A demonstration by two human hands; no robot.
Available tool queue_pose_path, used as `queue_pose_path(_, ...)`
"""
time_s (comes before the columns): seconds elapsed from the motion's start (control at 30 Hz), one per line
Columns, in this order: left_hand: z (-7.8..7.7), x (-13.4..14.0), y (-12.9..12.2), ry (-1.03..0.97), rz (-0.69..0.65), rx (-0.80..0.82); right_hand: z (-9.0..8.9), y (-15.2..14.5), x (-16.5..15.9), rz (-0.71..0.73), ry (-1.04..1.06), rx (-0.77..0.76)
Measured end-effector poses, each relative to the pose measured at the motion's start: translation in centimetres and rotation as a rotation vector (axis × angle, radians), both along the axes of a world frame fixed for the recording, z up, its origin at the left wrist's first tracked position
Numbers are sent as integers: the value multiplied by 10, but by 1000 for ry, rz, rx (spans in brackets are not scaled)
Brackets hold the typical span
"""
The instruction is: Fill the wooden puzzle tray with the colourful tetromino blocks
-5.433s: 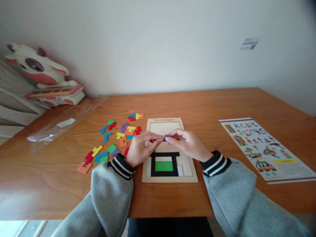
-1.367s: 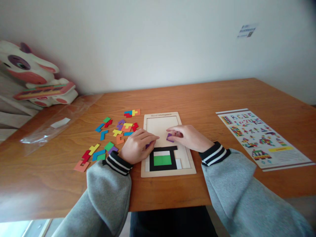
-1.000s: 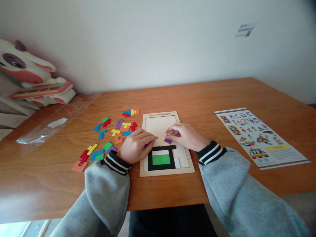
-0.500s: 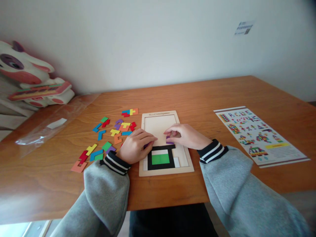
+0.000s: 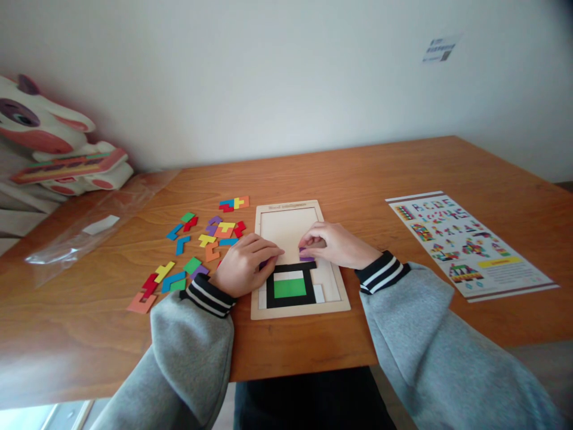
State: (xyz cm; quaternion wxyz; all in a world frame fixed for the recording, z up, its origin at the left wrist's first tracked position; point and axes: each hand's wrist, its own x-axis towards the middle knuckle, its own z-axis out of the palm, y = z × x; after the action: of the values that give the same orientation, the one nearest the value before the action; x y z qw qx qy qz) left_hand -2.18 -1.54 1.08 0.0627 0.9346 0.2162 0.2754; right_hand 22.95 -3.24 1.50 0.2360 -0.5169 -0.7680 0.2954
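Grey sleeves (image 5: 194,352), striped at the cuffs, are seen over the near edge of a wooden worktop (image 5: 313,353). One shallow, rimmed board (image 5: 299,313) is set there; in its near half a black shape (image 5: 270,292) is laid, a green piece (image 5: 290,288) enclosed by it, a white piece (image 5: 319,294) placed at its right. One small purple piece (image 5: 307,254) is located at the board, just beyond the black shape's top bar; whether the two are touching cannot be told. By judgement it is thin, light and stiff, smooth-faced, not readily broken, and best taken by opposite edges. Right hand (image 5: 338,245): thumb and fingers drawn together, the purple piece pinched at the tips. Left hand (image 5: 245,263): fingers bent over the board's left side, a second purple piece (image 5: 263,264) partly covered; whether it is gripped cannot be told. The two hands are set apart. Loose coloured pieces (image 5: 206,240) are scattered leftward; a printed sheet (image 5: 465,245) is laid at right. Farther off: a clear plastic bag (image 5: 67,255); a toy cow (image 5: 67,134), cropped; a label (image 5: 439,50) fixed to the wall (image 5: 268,89).
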Motion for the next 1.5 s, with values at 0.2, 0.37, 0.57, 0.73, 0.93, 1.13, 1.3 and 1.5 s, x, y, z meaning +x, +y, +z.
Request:
queue_pose_path(0.2,-1,-1,1,6,2,2,2,0,2,44,-17,8)
queue_pose_path(0.37,0,0,0,0,1,-1,2,-1,3,52,-45,21)
queue_pose_path(0.57,5,0,-5,-5,-78,-42,3,-1,3,56,-63,27)
queue_pose_path(0.73,10,2,-10,8,-133,-84,2,-1,2,62,-60,23)
queue_pose_path(0.93,12,3,-11,17,-236,-124,2,-1,2,58,-59,16)
queue_pose_path(1.13,12,2,-12,11,-217,-139,2,-1,3,61,-61,14)
queue_pose_path(1.3,12,2,-12,-3,-211,-137,1,-1,2,58,-21,2)
queue_pose_path(1.5,11,-3,-3,-216,39,-11,-3,0,2,3,22,49)
